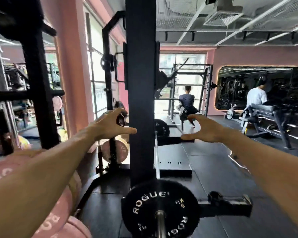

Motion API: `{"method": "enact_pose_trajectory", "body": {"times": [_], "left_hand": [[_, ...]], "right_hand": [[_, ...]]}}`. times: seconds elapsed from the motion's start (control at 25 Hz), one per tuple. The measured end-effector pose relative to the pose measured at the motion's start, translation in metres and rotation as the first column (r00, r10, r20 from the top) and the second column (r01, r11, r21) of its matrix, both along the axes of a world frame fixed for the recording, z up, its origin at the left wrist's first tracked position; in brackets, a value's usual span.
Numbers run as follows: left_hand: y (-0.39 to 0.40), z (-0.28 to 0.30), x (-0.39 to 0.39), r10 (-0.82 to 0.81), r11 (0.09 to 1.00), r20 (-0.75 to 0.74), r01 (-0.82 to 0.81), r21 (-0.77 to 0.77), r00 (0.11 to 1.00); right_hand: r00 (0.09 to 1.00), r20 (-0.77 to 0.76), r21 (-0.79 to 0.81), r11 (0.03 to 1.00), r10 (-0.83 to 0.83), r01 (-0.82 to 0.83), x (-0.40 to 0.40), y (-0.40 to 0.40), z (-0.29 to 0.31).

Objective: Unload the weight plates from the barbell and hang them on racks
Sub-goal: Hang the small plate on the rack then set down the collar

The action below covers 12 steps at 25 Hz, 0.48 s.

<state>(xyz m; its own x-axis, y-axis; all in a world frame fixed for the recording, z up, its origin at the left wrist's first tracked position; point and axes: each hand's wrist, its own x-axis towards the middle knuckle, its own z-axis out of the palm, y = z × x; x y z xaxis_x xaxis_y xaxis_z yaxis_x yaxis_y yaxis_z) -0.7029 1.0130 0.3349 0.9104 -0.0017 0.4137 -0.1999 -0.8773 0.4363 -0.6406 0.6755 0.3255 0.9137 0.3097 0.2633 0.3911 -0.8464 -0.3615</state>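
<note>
A black Rogue weight plate (162, 208) sits on the near end of the barbell (160, 224) at the bottom middle. The bar's shaft (156, 152) runs away from me to a second black plate (161, 127) at its far end. Both my arms reach forward at chest height. My left hand (110, 125) is spread open to the left of the black rack upright (141, 100), its thumb against the post. My right hand (206, 128) is open to the right of the post, fingers curved, holding nothing. Pink plates (46, 200) hang at my lower left.
A pink plate (114, 151) hangs on a rack post behind the upright. A black storage peg (229, 203) sticks out low on the right. Two people are in the background, one seated (187, 102) by the window and one (256, 97) by the bench (265, 110) at the right.
</note>
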Motion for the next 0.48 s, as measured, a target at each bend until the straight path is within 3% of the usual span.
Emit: {"method": "enact_pose_trajectory", "body": {"times": [0.2, 0.48], "left_hand": [[0.038, 0.115, -0.016, 0.021, 0.999, -0.015, -0.022, -0.041, 1.000], [0.165, 0.186, -0.102, 0.117, 0.991, -0.063, -0.121, -0.056, 0.991]], "right_hand": [[0.999, 0.030, 0.013, 0.999, 0.045, -0.045, 0.009, 0.033, 0.129], [0.972, 0.041, -0.058, 0.972, 0.229, -0.227, -0.019, 0.180, 0.179]]}}
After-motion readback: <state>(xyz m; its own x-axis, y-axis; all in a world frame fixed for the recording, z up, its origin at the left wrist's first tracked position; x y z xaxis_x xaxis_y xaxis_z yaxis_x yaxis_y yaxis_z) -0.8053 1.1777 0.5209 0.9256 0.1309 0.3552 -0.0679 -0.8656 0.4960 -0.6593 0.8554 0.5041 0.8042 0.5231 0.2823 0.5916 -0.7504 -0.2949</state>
